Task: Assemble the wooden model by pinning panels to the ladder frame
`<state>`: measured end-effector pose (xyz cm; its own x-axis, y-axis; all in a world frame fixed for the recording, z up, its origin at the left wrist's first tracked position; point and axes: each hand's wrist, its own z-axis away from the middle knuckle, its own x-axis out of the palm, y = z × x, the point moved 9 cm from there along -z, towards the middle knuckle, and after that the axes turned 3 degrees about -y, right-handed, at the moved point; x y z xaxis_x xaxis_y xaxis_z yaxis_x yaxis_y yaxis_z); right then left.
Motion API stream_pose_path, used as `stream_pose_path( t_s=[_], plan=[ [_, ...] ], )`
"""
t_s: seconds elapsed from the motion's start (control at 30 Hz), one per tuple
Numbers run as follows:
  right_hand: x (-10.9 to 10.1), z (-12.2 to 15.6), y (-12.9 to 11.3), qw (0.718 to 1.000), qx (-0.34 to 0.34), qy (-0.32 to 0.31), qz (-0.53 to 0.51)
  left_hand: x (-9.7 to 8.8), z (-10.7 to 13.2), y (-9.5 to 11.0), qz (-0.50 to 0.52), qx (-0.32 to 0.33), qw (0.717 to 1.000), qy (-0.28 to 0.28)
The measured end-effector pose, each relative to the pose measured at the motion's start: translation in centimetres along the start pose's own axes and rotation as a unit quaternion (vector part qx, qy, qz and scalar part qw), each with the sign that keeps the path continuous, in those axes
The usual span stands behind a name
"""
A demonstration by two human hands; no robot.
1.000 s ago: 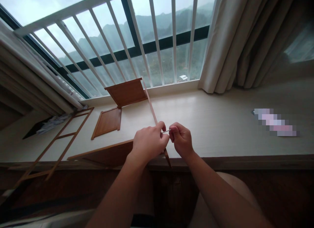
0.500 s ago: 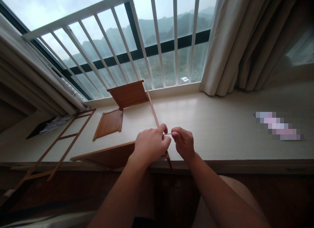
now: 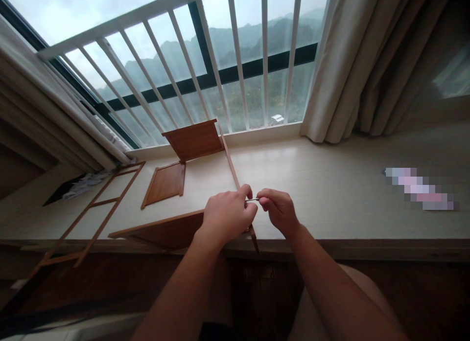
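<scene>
My left hand (image 3: 225,216) is closed round the near end of a long thin wooden strip (image 3: 229,160) that is part of a brown wooden frame with panels (image 3: 193,139). My right hand (image 3: 278,210) is closed in a pinch on a small thin metal pin (image 3: 251,200) that points at the left hand's fingers. Both hands meet above the pale window ledge (image 3: 330,184), near its front edge. A brown panel (image 3: 165,231) lies flat just left of my left hand.
A separate small wooden panel (image 3: 165,183) and an open ladder-like wooden frame (image 3: 91,209) lie to the left on the ledge. A blurred pinkish object (image 3: 420,188) lies at the right. White window bars (image 3: 205,62) and curtains (image 3: 352,62) stand behind.
The hands hold almost the same pose; the view has shifted slightly and the right hand's pinch sits a little closer to the left fingers.
</scene>
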<state>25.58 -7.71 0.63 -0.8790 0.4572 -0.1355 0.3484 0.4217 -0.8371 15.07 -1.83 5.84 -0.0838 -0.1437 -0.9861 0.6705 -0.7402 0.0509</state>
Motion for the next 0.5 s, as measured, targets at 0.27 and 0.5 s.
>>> stream_pose_path(
  t_s=[0.27,0.5],
  plan=[
    [0.4,0.0,0.5,0.992,0.102,0.010,-0.078,0.0,-0.1,0.0,-0.007,-0.001,1.000,-0.004],
    [1.4,-0.1,1.4,0.950,0.246,-0.009,-0.194,0.0,-0.1,-0.1,-0.025,-0.002,1.000,0.002]
  ],
)
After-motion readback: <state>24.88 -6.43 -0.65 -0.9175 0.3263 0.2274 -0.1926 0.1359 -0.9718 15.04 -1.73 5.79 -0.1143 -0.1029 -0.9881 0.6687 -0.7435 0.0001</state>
